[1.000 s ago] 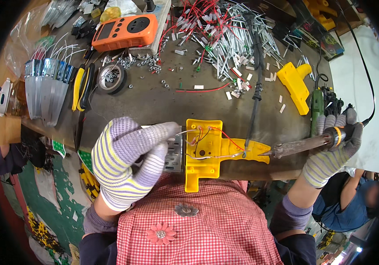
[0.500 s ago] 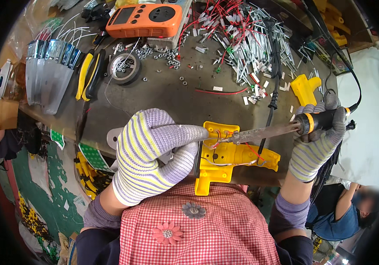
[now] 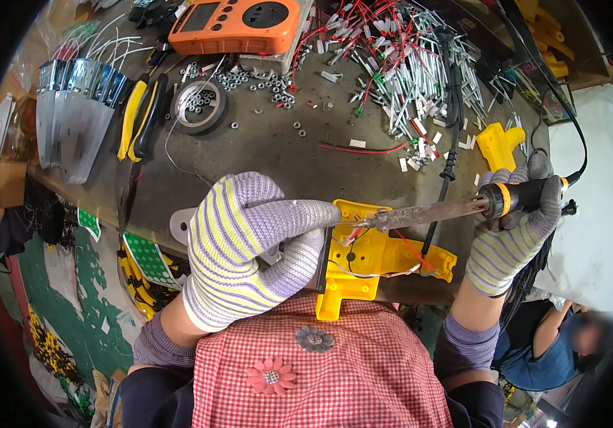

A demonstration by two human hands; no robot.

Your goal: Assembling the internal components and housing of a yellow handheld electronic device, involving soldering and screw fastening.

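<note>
My left hand (image 3: 256,246), in a striped knit glove, pinches thumb and forefinger together at the left end of a yellow plastic housing half (image 3: 392,251). A thin strand of solder wire (image 3: 171,153) runs across the bench behind this glove and seems to come out at the fingertips. My right hand (image 3: 517,221), gloved alike, grips a soldering iron (image 3: 428,212) by its black handle. The iron's tip meets wire ends beside my left fingertips, over the housing. Thin red and white wires (image 3: 410,246) lie inside the housing. A grey metal plate (image 3: 180,225) is partly hidden behind my left hand.
An orange multimeter (image 3: 235,27) stands at the back. Pliers (image 3: 142,118) and a tape roll (image 3: 217,107) with nuts lie left; screws (image 3: 413,85) and red wires are heaped behind. A black cable (image 3: 451,153) reaches the housing. Another yellow part (image 3: 499,146) lies right. A person (image 3: 549,342) sits lower right.
The view has shifted slightly, and the housing sits a little lower in it. Both hands keep nearly the same pose, with the iron's tip still at the wires by my left fingertips.
</note>
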